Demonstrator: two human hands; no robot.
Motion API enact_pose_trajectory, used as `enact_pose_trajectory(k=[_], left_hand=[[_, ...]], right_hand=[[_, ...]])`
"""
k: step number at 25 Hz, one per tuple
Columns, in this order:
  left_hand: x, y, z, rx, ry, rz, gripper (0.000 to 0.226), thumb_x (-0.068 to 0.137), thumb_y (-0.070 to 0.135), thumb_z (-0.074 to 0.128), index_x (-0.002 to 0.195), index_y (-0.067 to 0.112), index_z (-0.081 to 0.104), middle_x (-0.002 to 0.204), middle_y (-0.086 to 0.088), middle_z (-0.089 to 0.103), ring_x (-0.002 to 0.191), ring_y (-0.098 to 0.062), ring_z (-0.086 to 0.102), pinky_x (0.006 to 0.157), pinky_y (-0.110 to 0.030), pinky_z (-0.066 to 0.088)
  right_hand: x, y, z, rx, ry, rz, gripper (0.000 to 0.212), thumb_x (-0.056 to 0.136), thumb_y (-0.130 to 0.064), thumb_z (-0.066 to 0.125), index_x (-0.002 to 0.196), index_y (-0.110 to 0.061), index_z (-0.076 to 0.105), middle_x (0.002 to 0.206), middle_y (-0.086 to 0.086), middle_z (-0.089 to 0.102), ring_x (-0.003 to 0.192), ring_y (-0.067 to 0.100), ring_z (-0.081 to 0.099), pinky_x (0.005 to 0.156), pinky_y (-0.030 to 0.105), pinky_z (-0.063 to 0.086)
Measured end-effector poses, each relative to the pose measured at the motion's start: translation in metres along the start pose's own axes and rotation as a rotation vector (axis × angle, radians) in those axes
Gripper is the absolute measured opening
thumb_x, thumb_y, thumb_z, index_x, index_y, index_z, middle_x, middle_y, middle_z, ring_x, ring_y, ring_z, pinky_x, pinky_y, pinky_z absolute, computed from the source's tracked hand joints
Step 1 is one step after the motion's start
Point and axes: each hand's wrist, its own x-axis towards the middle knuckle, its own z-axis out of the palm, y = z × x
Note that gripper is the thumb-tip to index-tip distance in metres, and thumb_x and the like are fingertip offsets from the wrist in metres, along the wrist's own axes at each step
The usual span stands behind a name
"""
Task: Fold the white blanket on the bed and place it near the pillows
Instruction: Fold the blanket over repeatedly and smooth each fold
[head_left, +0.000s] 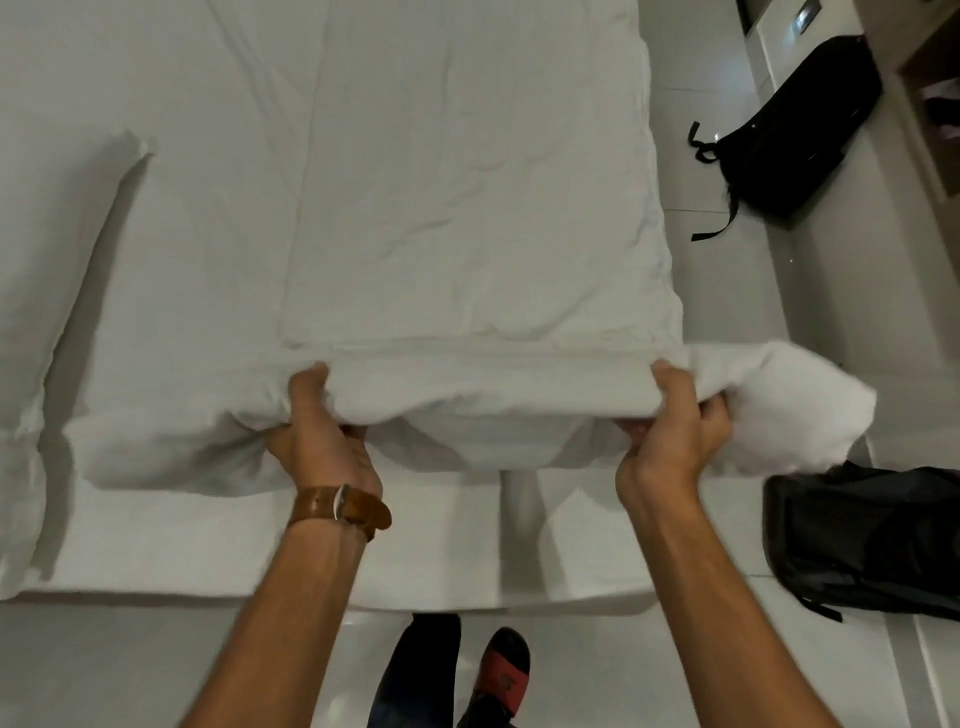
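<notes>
So the bed (156, 545) carries the blanket (467, 208), part-folded at its near right corner. Both hands, left (317, 441) and right (670, 431), have fingers clamped on the near fold. Its right end overhangs the bed and could slide off. A pillow (52, 312) lies left; a backpack (857, 540) crowds the floor beside that corner.

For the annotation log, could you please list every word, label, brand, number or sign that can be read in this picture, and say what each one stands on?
None can be read.
Small pale mark on the black backpack by the wall: too small and blurred to read.
Grey panel on the white cabinet at top right: blurred, nothing legible.
Brown leather wristwatch on the left hand: its face is turned away.
White blanket, right hand, red and black slipper: no text.
</notes>
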Motion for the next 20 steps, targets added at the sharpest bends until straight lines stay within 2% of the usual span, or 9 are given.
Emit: enact_pose_trajectory(k=[4,6,8,10,11,13,14,17,20], left_hand=[[0.053,0.03,0.106,-0.018,-0.081,0.023,0.036,0.086,0.006,0.075,0.12,0.007,0.063,0.096,-0.006,0.078,0.075,-0.019,0.078,0.066,-0.038,0.064],[0.098,0.04,0.175,-0.033,-0.199,0.022,0.03,0.088,0.006,0.074,0.112,0.01,0.056,0.104,-0.012,0.075,0.084,-0.025,0.078,0.071,-0.046,0.066],[0.145,0.044,0.235,0.079,-0.381,0.029,0.037,0.092,0.018,0.073,0.124,0.005,0.06,0.111,-0.012,0.073,0.095,-0.027,0.075,0.078,-0.041,0.064],[0.175,0.025,0.26,0.55,-0.564,0.22,0.055,0.096,0.035,0.067,0.143,0.007,0.057,0.121,-0.002,0.068,0.109,-0.022,0.068,0.09,-0.029,0.052],[0.191,0.005,0.259,0.869,-0.673,0.387,0.061,0.101,0.041,0.061,0.152,0.011,0.048,0.139,-0.002,0.06,0.128,-0.02,0.058,0.102,-0.024,0.043],[0.213,-0.044,0.227,1.492,-0.88,0.679,0.072,0.107,0.056,0.042,0.165,0.017,0.023,0.171,-0.006,0.025,0.157,-0.022,0.023,0.126,-0.032,0.019],[0.222,-0.065,0.206,1.735,-0.915,0.815,0.077,0.106,0.063,0.031,0.167,0.019,0.013,0.175,-0.006,0.01,0.161,-0.025,0.01,0.13,-0.041,0.009],[0.24,-0.104,0.145,2.038,-0.902,1.029,0.082,0.102,0.073,0.011,0.168,0.024,0.0,0.176,-0.004,-0.005,0.162,-0.025,-0.004,0.13,-0.049,0.001],[0.271,-0.095,0.111,2.102,-0.824,1.134,0.085,0.101,0.075,0.008,0.168,0.023,0.008,0.176,-0.005,0.001,0.162,-0.026,0.001,0.13,-0.05,0.004]], right_hand=[[0.063,-0.031,0.111,-0.051,-0.118,-0.184,0.015,0.087,-0.002,0.074,0.099,-0.011,0.076,0.087,0.003,0.077,0.075,0.017,0.074,0.056,0.039,0.062],[0.114,-0.044,0.178,-0.033,-0.156,-0.204,0.015,0.086,-0.006,0.073,0.101,-0.009,0.075,0.09,0.009,0.076,0.076,0.021,0.075,0.061,0.044,0.065],[0.158,-0.05,0.234,-0.07,-0.293,-0.143,0.027,0.088,-0.022,0.07,0.114,-0.014,0.072,0.104,0.005,0.076,0.09,0.018,0.075,0.078,0.04,0.063],[0.186,-0.037,0.257,-0.255,-0.463,-0.085,0.046,0.088,-0.037,0.069,0.132,-0.024,0.066,0.135,-0.003,0.069,0.123,0.015,0.065,0.105,0.036,0.051],[0.193,-0.019,0.26,-0.397,-0.526,-0.118,0.052,0.091,-0.038,0.07,0.141,-0.025,0.063,0.148,-0.002,0.064,0.136,0.015,0.057,0.118,0.036,0.043],[0.198,0.036,0.242,-0.808,-0.642,-0.356,0.054,0.107,-0.041,0.062,0.156,-0.019,0.055,0.164,0.004,0.053,0.151,0.02,0.048,0.13,0.035,0.029],[0.197,0.069,0.224,-1.078,-0.707,-0.53,0.059,0.111,-0.052,0.049,0.161,-0.018,0.051,0.168,0.007,0.049,0.156,0.025,0.044,0.131,0.035,0.026],[0.199,0.137,0.169,-1.677,-0.795,-1.112,0.076,0.107,-0.07,0.029,0.166,-0.024,0.043,0.174,0.015,0.038,0.161,0.037,0.034,0.132,0.058,0.022],[0.239,0.13,0.134,-1.78,-0.699,-1.284,0.074,0.108,-0.069,0.03,0.165,-0.024,0.046,0.173,0.015,0.039,0.161,0.035,0.035,0.134,0.056,0.018]])
